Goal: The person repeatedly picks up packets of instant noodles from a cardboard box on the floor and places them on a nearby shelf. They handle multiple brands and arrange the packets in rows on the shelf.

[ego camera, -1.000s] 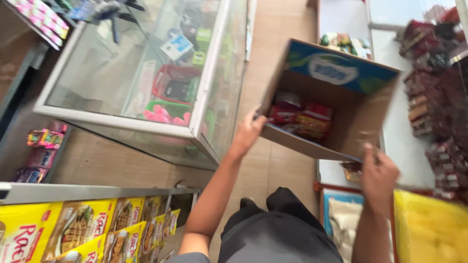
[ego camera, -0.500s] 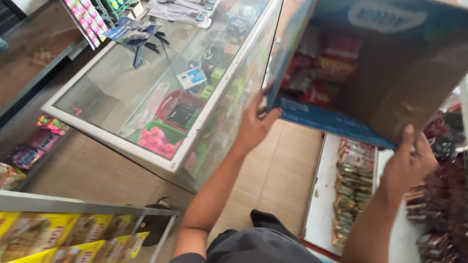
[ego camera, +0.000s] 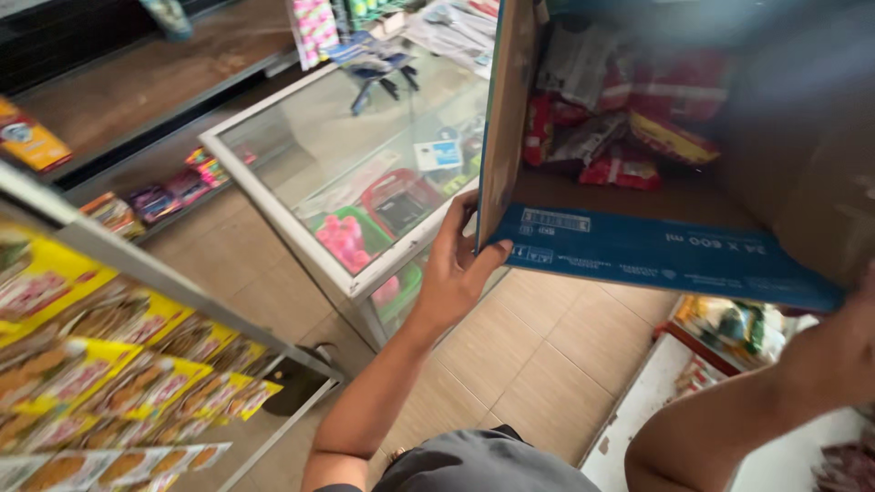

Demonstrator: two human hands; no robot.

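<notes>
Step in hand, as judged: one cardboard box [ego camera: 729, 164], open side tipped toward the camera, is held up at chest height over the tiled floor [ego camera: 538, 364], just right of the glass display bench [ego camera: 301, 219].

Left hand [ego camera: 451, 273]: fingers wrapped round the box's lower left corner, thumb on the blue printed flap [ego camera: 656, 260], palm under the edge. Holding the box.

Right hand [ego camera: 843, 351]: only wrist and heel of hand in view at the box's lower right edge; it appears to bear the box, but how the fingers sit I cannot tell.

Box contents: red and silver snack packets [ego camera: 629, 118], loosely piled toward the back. Blurred; at least five, exact count not possible.

Next move, judged: the tilt is steep, so the packets could slide out. Both hands need to keep the bottom edge supported and level the box before it goes anywhere.

Counts: one box, two hands, one glass bench, one rack of yellow packets [ego camera: 109, 364] at lower left, holding well over ten.
</notes>
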